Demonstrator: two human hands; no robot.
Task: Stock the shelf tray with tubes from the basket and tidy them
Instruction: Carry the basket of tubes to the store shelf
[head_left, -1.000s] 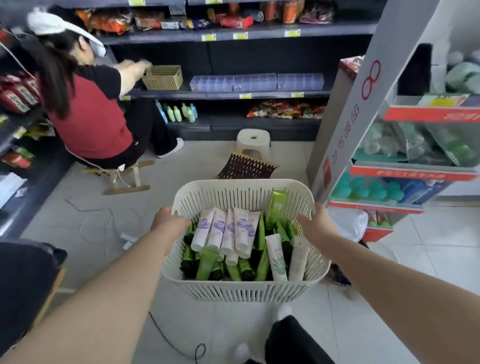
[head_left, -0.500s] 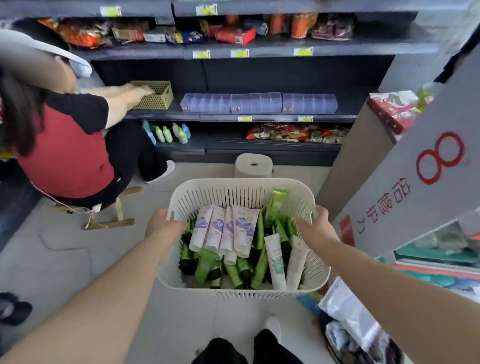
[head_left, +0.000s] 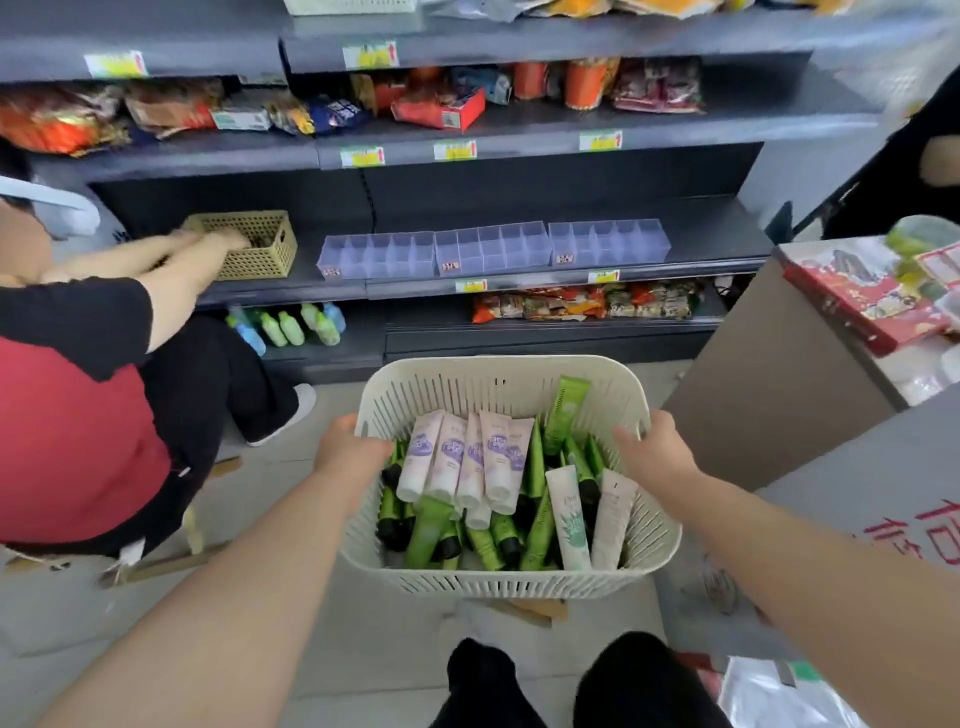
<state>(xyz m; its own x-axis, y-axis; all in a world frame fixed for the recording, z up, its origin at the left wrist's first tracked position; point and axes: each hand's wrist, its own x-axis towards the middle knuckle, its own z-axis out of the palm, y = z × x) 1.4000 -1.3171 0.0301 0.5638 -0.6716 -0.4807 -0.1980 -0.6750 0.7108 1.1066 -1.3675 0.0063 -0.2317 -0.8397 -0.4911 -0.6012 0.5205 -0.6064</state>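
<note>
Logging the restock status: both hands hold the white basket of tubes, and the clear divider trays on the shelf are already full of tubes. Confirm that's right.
Not quite. The head view shows the clear divider trays still empty, with no tubes in their compartments. The rest holds: the left hand and right hand grip the rim of the white basket, and the tubes lie inside it.

Red Chinese characters, cut off at the frame edge, on a grey sign panel at right; yellow shelf price tags and tube labels too blurred to read.
</note>
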